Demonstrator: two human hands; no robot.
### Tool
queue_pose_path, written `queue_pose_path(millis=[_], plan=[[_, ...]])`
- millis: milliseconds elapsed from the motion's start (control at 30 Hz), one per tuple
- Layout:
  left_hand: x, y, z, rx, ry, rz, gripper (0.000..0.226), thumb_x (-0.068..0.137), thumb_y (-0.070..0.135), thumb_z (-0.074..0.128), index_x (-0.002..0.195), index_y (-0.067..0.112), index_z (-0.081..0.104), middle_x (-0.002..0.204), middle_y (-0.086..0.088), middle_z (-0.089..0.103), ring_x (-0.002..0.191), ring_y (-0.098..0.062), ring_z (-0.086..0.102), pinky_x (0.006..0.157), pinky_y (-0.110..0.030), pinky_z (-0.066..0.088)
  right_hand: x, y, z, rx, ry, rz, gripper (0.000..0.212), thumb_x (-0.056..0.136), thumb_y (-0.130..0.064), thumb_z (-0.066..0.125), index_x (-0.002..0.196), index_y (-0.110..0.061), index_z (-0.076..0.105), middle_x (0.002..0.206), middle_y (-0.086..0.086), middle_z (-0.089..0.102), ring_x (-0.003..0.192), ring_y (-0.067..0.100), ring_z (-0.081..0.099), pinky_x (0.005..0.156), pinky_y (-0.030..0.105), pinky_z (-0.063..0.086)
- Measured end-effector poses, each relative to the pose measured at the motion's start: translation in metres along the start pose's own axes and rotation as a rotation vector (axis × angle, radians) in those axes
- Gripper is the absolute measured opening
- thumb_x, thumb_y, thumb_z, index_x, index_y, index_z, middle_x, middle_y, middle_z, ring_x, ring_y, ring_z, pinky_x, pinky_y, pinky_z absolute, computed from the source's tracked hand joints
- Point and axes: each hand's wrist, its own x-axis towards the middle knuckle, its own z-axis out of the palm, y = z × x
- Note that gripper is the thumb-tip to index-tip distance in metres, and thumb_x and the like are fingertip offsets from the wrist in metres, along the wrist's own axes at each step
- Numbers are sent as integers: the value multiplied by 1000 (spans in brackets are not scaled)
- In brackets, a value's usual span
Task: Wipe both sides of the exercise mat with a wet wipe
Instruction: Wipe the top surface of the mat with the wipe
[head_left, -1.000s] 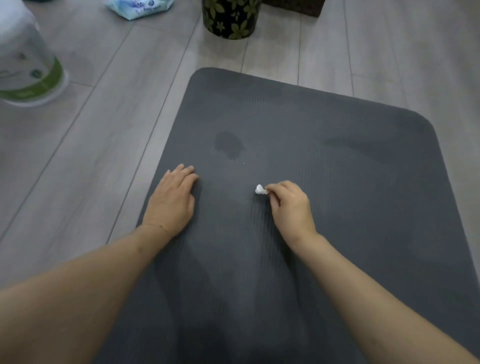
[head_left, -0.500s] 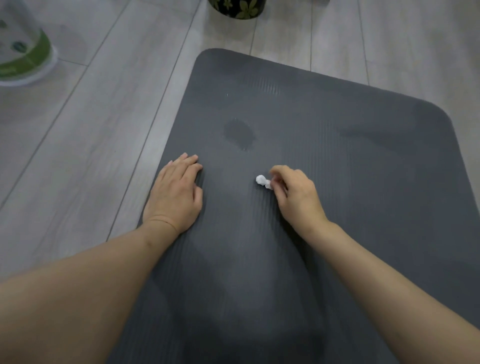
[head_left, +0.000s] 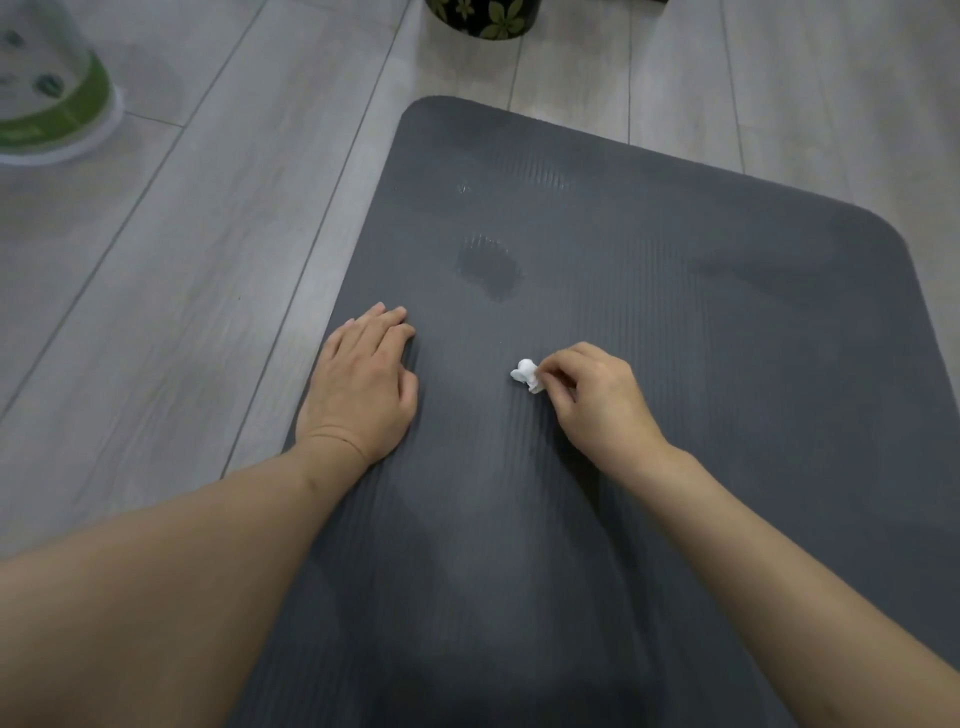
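Grey wood-plank floor (head_left: 218, 270) carries a dark ribbed exercise mat (head_left: 675, 364) at centre — a floral-patterned pot (head_left: 483, 18) at 12 o'clock, a green-banded white container (head_left: 52, 98) at 10.

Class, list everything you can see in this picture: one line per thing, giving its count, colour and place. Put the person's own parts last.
ribbed foam exercise mat: one, dark grey, flat on the floor, centre and right
small crumpled wet wipe: one, white, on the mat, pinched by the right hand
damp patch: one, darker grey, on the mat beyond the wipe
flower-patterned pot: one, black and green, top edge
plastic container: one, white and green, top left
wood-plank floor: pale grey, around the mat
left hand: one, flat on the mat's left edge
right hand: one, on the mat, fingers pinching the wipe
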Motion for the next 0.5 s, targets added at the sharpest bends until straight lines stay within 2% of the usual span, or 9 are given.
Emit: queue_pose_path(millis=[233,400,500], plan=[[1,1,-1,-1,-12,-8,45,89,17,50,133,11,60,152,-5,52,148,-23,39,124,-44,27,-6,0,10,-14,42,-9,7,94,-10,70,87,-12,71,83,0,58,73,21,57,66,40,52],[0,2,0,20,-16,-8,45,91,19,45,132,11,60,152,-5,51,149,-22,37,125,-43,26,-31,-14,13,-36,-9,-206,23,106,-16,53,90,-5,65,87,5,55,76,26,50,67,41,46],[1,2,0,33,-22,0,51,89,25,36,132,11,60,152,-5,51,149,-23,38,124,-43,26,-21,-10,14,-48,-26,-291,20,106,-11,52,91,-4,62,89,7,55,77,26,48,68,40,44]])
